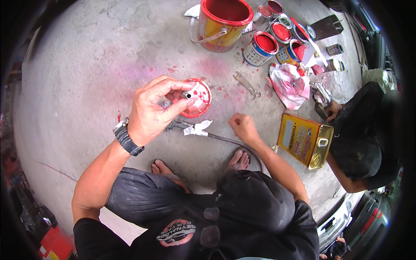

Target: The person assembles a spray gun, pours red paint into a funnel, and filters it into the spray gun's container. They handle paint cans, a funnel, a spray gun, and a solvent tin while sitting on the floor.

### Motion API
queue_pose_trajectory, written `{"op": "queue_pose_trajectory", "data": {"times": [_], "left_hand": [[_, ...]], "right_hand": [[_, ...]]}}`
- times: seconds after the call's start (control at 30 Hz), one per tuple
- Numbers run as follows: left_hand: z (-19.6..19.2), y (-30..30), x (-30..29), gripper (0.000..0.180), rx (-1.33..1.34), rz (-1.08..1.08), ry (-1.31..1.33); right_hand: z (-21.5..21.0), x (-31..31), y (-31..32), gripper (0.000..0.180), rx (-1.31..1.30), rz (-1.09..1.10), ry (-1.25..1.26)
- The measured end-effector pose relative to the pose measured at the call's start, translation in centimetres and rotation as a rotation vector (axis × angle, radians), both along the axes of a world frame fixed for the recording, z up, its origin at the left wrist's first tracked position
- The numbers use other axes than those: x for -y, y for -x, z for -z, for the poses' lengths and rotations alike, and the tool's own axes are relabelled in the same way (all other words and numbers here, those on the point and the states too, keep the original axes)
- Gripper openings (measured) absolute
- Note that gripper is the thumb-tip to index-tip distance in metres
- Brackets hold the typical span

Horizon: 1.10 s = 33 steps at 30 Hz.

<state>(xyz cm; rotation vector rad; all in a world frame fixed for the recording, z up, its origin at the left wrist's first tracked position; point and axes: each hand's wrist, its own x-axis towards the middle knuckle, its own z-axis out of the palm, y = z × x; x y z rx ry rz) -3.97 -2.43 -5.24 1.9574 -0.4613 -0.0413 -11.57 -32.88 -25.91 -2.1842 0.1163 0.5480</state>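
My left hand (154,104), with a black-strapped watch on its wrist, pinches a small metal tube-shaped piece (187,95) between thumb and fingers. Just beneath that piece is a round red-rimmed paint tin (209,100), its top white with red splotches. Between my feet and the tin, a spray gun (174,124) lies partly hidden by my left hand. White tissue (198,128) is wrapped near it, where a dark hose (223,138) runs off to the right. Above the hose, my right hand (243,128) is closed; anything inside its fingers is hidden.
A wrench (248,84) lies on the stained concrete floor. Farther off stand a large red-smeared bucket (212,34) and several open paint tins (256,54). A stained rag (289,89) and a yellow thinner can (299,136) are at the right, beside another person's hand (333,110).
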Motion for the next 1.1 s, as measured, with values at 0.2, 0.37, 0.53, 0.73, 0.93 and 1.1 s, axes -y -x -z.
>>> {"op": "queue_pose_trajectory", "data": {"times": [0.2, 0.37, 0.53, 0.73, 0.93, 1.1], "left_hand": [[-0.5, -1.2, 0.5, 0.021, 0.079, -0.002, 0.035], [0.0, -1.1, 1.1, 0.022, -0.069, 0.006, 0.087], [-0.3, -0.4, 1.7, 0.023, -0.082, 0.034, 0.066], [-0.3, -0.3, 2.4, 0.022, -0.005, 0.042, 0.044], [-0.3, -0.5, 2.5, 0.021, -0.109, 0.034, 0.006], [-0.3, -0.4, 3.2, 0.02, -0.066, 0.072, 0.0]], "right_hand": [[-16.3, -0.8, -4.8, 0.02, 0.077, 0.357, -0.82], [-20.5, -3.0, -4.9, 0.022, 0.166, 0.413, -1.176], [-20.6, -4.1, -4.6, 0.022, 0.201, 0.372, -1.089], [-21.0, -4.9, -4.1, 0.018, 0.361, 0.326, -0.956], [-21.0, -4.7, -4.2, 0.019, 0.291, 0.407, -0.928], [-21.3, -5.0, -3.9, 0.019, 0.371, 0.363, -0.87]]}}
